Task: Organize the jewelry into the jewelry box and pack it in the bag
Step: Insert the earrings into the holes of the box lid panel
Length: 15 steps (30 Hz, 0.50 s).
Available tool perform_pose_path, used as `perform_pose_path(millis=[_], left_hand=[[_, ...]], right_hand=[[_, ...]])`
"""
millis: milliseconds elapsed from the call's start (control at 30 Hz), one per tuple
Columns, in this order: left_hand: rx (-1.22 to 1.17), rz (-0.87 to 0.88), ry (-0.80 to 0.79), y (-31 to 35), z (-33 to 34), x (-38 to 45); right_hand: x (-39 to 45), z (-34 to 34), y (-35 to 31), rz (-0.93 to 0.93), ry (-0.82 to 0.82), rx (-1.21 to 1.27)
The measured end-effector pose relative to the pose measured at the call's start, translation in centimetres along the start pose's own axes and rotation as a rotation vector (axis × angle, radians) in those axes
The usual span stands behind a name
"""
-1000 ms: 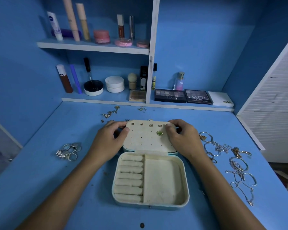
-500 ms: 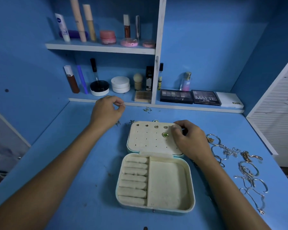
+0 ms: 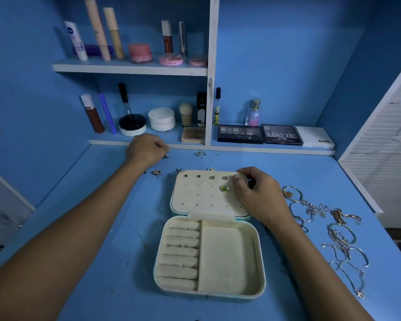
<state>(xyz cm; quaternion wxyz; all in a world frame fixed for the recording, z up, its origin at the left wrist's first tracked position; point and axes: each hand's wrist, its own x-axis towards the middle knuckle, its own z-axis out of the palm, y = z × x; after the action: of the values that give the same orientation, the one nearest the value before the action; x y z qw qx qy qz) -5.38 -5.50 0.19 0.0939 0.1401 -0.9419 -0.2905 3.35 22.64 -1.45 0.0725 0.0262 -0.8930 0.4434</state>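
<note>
— Five studs sit in the lid panel [image 3: 210,193] of the jewelry box [image 3: 210,258] so far: four along its far row and a green one [image 3: 224,188] a row nearer, at 2 o'clock on the panel. My guess is the earring step is midway.

— Where's the box?

— Open flat at the counter's [image 3: 90,228] centre, lid lying away from the person. It's cream inside with a pale teal shell; the base has a column of ring rolls [image 3: 180,256] at 9 o'clock and one plain compartment [image 3: 227,258] beside it, both without jewelry.

— And the hands?

— The left hand [image 3: 145,149] is out at 11 o'clock from the box, fingers curled down over the loose earrings [image 3: 156,173] scattered there; whether its grip has closed on one I can't tell. The right hand [image 3: 256,193] has curled fingers pinching the lid's far right corner.

— Next?

— Likely bringing a small earring to a free hole, which needs a fine pinch and the post lined up. Bracelets and chains [image 3: 333,230] lie in a loose line at 3 o'clock, untouched. No bag shows.
</note>
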Motion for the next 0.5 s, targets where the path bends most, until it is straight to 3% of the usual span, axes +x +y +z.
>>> perform_pose_path(millis=[267, 500], left_hand=[[-0.008, -0.018, 0.012, 0.01, -0.38, 0.22], [-0.135, 0.091, 0.148, 0.86, -0.68, -0.05]], right_hand=[[-0.04, 0.0, 0.03, -0.005, -0.001, -0.003], [0.0, 0.11, 0.11, -0.001, 0.002, 0.018]])
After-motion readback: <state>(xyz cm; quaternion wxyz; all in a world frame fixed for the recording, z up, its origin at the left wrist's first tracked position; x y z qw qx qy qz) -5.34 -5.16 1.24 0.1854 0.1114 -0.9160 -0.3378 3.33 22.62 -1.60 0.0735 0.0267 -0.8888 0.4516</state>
